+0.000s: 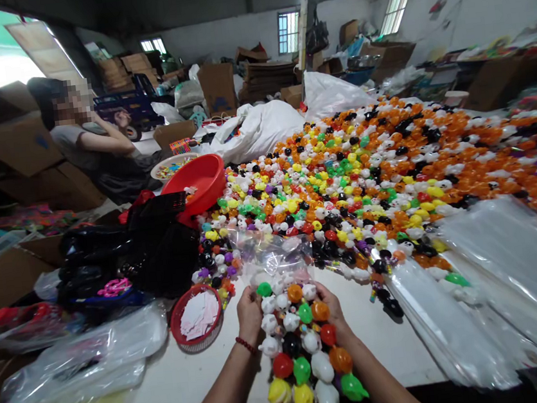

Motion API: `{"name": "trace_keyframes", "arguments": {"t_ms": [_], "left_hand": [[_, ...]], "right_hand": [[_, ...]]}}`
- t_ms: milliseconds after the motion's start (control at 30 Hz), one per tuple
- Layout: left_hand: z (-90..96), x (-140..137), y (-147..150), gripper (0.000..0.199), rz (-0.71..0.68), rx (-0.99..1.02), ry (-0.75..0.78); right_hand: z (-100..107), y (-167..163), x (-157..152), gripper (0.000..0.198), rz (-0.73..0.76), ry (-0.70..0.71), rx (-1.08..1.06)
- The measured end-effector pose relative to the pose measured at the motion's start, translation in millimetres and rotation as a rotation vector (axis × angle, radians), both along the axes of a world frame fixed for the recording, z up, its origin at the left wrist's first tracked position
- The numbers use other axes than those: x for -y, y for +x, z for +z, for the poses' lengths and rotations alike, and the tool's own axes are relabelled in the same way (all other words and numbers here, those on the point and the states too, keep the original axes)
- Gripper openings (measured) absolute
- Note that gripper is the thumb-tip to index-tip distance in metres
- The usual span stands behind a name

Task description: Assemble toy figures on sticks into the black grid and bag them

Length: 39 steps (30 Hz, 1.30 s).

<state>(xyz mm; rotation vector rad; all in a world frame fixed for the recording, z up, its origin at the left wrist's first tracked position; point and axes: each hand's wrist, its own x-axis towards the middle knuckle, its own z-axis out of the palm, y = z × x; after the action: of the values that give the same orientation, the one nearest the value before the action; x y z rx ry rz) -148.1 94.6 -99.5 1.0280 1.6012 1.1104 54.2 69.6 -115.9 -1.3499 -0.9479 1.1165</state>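
Behind multicol. toys (292,344), L hand (249,315) & R hand (332,310) partly hidden

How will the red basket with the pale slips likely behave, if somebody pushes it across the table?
The red basket has openwork walls and looks like plastic, so it is probably light and easy to slide. Its wide, low shape makes tipping seem unlikely. The pale slips appear loosely piled, so a sudden push might shift them.
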Motion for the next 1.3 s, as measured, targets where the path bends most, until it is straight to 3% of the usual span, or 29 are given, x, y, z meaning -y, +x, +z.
{"name": "trace_keyframes", "arguments": {"t_ms": [233,500,700,833,1000,1100,1200,1300], "left_hand": [[-6.7,-9.5,2.9,0.015,-0.018,-0.006,-0.012],[-1.9,-9.8,4.7,0.010,-0.097,-0.011,-0.044],[7.1,0.1,8.3,0.022,-0.159,-0.052,-0.021],[18.9,2.5,4.2,0.010,-0.199,-0.143,0.013],[26.4,7.7,-7.5,0.014,-0.366,-0.214,-0.038],[21.7,18.5,-14.8,0.023,-0.412,-0.286,-0.069],[15.5,29.3,-19.8,0.044,-0.382,-0.372,-0.081],[13.3,30.9,-20.7,0.051,-0.257,-0.475,0.111]], "right_hand": [[8.8,0.0,-2.5,0.044,-0.035,-0.056,-0.073],[15.5,8.4,-5.3,0.022,0.019,-0.154,-0.086],[14.5,17.2,-1.9,0.027,0.094,-0.185,-0.042],[17.2,19.3,9.2,0.029,0.174,-0.183,-0.041],[18.4,29.4,28.5,0.035,0.240,-0.247,0.010],[17.5,38.5,42.1,0.037,0.273,-0.259,0.106],[24.0,43.7,51.7,0.040,0.257,-0.196,0.387],[36.2,42.6,50.0,0.041,0.187,-0.079,0.666]]}}
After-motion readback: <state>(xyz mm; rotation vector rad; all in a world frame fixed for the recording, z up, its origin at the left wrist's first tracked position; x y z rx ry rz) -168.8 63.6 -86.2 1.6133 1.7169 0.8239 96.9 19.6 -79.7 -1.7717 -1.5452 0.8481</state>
